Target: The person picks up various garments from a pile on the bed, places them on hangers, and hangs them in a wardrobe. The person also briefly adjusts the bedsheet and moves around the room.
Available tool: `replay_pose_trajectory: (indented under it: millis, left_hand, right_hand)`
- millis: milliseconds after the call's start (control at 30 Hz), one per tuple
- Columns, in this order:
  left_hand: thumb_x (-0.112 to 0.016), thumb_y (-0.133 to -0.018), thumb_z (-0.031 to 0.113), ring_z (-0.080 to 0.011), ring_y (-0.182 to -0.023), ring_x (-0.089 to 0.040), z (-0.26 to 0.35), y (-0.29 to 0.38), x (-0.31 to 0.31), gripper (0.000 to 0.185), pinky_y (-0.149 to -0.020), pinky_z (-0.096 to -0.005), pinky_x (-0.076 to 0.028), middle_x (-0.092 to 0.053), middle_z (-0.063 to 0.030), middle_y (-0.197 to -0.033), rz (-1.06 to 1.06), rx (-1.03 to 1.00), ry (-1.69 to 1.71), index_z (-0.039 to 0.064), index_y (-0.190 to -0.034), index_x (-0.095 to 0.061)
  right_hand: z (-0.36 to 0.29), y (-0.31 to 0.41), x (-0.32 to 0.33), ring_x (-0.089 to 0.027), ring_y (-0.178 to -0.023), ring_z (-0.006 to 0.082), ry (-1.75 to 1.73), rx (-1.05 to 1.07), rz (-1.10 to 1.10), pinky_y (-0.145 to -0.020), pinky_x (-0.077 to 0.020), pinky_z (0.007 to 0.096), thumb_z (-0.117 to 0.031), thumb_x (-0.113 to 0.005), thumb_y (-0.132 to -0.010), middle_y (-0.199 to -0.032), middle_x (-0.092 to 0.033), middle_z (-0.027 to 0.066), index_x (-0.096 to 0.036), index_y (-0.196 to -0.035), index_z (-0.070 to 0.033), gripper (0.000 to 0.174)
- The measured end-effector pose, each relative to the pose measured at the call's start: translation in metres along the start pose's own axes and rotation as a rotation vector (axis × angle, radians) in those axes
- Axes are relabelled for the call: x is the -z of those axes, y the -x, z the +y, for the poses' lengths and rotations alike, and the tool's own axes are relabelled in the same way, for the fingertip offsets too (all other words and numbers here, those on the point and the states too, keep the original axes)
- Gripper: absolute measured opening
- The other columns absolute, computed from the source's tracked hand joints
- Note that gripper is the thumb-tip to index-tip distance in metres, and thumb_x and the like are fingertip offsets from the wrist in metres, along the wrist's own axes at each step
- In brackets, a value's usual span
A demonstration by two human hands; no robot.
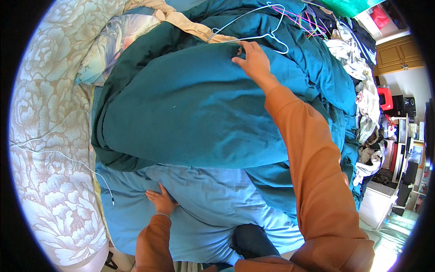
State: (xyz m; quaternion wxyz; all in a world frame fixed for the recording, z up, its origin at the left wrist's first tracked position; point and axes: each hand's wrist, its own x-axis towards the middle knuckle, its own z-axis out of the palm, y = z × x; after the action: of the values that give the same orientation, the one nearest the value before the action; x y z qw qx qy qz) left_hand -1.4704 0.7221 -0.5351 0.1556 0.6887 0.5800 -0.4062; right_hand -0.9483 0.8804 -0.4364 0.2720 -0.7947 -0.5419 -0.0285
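Note:
A dark teal blanket (193,115) lies in a wide, bunched fold across the bed. My right hand (253,59) is at its far edge, thumb and fingers apart around a bit of the cloth; whether they pinch it is unclear. My left hand (161,200) presses on the light blue bed sheet (217,193) at the near side, fingers spread, holding nothing. Just beyond my right hand, a white clothes hanger (249,38) rests on the bedding. A beige cloth (190,25) stretches along the blanket's far side.
A floral padded headboard (54,136) runs along the left, with a white cable (74,162) trailing onto the sheet. A patterned pillow (112,47) lies at the far left. Pink hangers (307,25) and piled clothes (363,98) line the far right. My knee (253,239) is on the bed.

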Motion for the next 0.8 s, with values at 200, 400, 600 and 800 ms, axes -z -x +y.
replay_pose_trajectory:
  millis: [200, 400, 600, 800]
  left_hand:
    - [-0.08, -0.054, 0.053, -0.0613, -0.126, -0.01, -0.006, -0.003, -0.01, 0.126, -0.105, -0.0574, -0.012, -0.006, -0.0521, -0.129, 0.054, -0.009, 0.0, 0.004, -0.143, -0.006]
    - [-0.082, -0.054, 0.047, -0.0611, -0.126, -0.009, -0.003, 0.001, -0.005, 0.124, -0.106, -0.0566, -0.011, -0.005, -0.0524, -0.129, 0.038, -0.015, 0.057, 0.004, -0.143, -0.007]
    - [-0.083, -0.053, 0.044, -0.06, -0.127, -0.008, -0.007, 0.0, -0.008, 0.125, -0.106, -0.0552, -0.011, -0.003, -0.0518, -0.13, 0.053, -0.008, 0.072, 0.004, -0.143, -0.005]
    - [-0.082, -0.053, 0.048, -0.0584, -0.126, -0.014, -0.011, 0.0, -0.009, 0.127, -0.106, -0.0532, -0.015, -0.01, -0.0509, -0.128, 0.075, -0.05, -0.038, 0.003, -0.142, -0.004]
  right_hand:
    - [0.016, -0.005, -0.034, -0.06, -0.083, 0.0303, -0.055, -0.045, 0.012, -0.072, -0.0492, 0.0383, -0.019, -0.07, -0.073, -0.092, -0.059, 0.0118, -0.062, -0.098, -0.01, 0.028]
    - [0.01, 0.003, -0.033, -0.061, -0.074, 0.0261, -0.824, -0.477, 0.071, -0.066, -0.0506, 0.0359, -0.014, -0.063, -0.08, -0.081, -0.061, 0.0091, -0.061, -0.091, -0.006, 0.014]
    - [0.03, 0.075, 0.001, -0.053, -0.079, 0.0194, -2.303, -0.703, 0.035, -0.073, -0.0475, 0.0299, -0.009, -0.057, -0.083, -0.087, -0.057, 0.009, -0.056, -0.087, -0.002, 0.008]
    - [0.037, 0.154, -0.022, -0.048, -0.073, 0.0173, -2.337, -0.743, -0.008, -0.066, -0.0417, 0.0268, -0.008, -0.054, -0.08, -0.083, -0.051, 0.0062, -0.053, -0.086, -0.003, 0.008]
